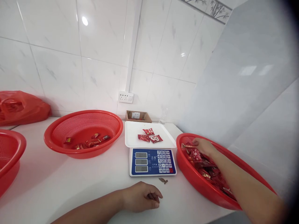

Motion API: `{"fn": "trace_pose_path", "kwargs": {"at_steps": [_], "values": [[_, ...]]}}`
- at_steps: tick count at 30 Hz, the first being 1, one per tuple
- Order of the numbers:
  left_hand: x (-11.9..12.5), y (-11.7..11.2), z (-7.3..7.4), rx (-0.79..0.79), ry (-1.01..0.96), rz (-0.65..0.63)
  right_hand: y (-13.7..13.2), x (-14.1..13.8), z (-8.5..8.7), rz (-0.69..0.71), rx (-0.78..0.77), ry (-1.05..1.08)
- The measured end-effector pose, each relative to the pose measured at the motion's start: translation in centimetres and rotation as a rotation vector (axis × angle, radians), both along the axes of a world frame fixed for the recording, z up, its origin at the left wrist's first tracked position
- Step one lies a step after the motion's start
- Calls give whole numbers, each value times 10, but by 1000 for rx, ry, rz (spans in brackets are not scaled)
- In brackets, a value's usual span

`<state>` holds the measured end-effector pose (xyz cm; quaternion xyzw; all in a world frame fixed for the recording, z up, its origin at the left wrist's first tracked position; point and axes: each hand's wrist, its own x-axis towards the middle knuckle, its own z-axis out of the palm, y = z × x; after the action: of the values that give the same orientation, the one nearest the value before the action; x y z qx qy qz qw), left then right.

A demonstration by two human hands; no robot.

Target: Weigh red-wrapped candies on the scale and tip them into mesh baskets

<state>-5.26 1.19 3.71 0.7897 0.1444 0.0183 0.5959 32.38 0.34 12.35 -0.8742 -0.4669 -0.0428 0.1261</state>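
Observation:
My right hand reaches into the red plastic basket on the right, its fingers curled down at the far left of the pile. Against it is a small red packet with white print; the thumb is hidden. Many more red packets lie below. My left hand rests on the table, loosely curled and holding nothing, with thumb and forefinger apart. Above it stands a digital scale with a blue panel. Three red packets lie on its white tray. A small brown scrap lies before the scale.
Left of the scale is a second red basket with several packets inside. Another red basket is cut off at the left edge, below a red plastic bag. Behind the scale, a cardboard box sits near the tiled wall.

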Motion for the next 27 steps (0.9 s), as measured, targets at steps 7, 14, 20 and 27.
{"fn": "trace_pose_path", "kwargs": {"at_steps": [7,14,20,27], "values": [[0,-1,1,-10,1,4,-1,-28,54,-12,164,127],[0,0,-2,12,4,-5,28,-85,62,164,325,414],[-1,1,3,16,41,-8,56,-117,54,237,392,513],[1,1,-3,19,16,-2,73,-153,45,305,331,180]]}}
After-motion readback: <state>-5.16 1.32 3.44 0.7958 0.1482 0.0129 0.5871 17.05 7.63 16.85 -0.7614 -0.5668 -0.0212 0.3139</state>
